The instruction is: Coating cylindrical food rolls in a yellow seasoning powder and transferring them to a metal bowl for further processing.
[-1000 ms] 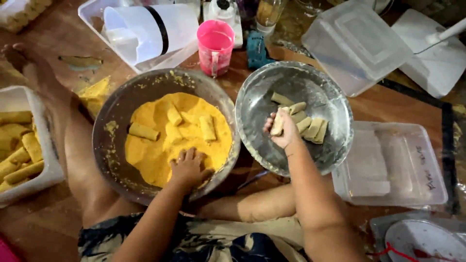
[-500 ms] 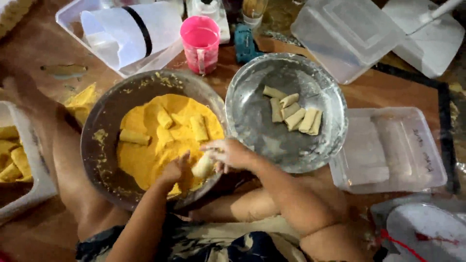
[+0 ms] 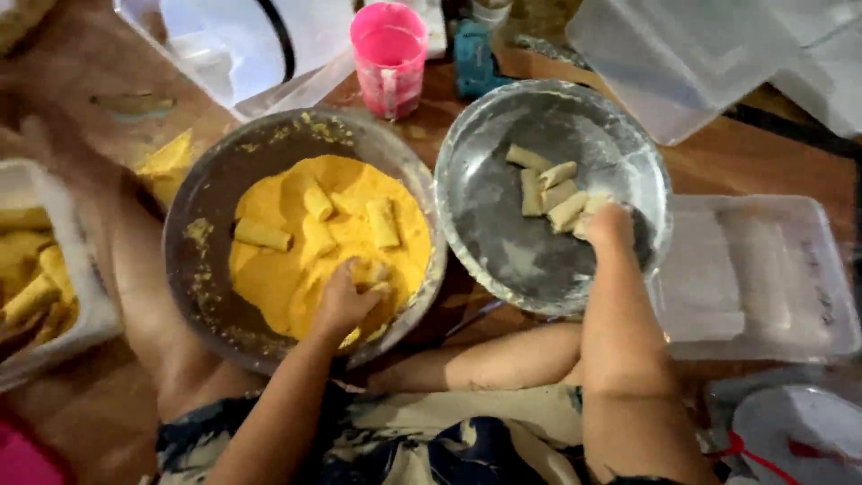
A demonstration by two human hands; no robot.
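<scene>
The left hand [image 3: 346, 301] presses a crumb-coated roll [image 3: 370, 272] into yellow crumbs at five o'clock in the dark bowl [image 3: 211, 184], while the right hand [image 3: 609, 224] – grip hidden – reaches pale rolls [image 3: 552, 189] at three o'clock in the silver bowl [image 3: 503, 260].

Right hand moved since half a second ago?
Yes. The right hand went from the rim of the yellow-crumb bowl back into the silver bowl, at the pale rolls.
</scene>
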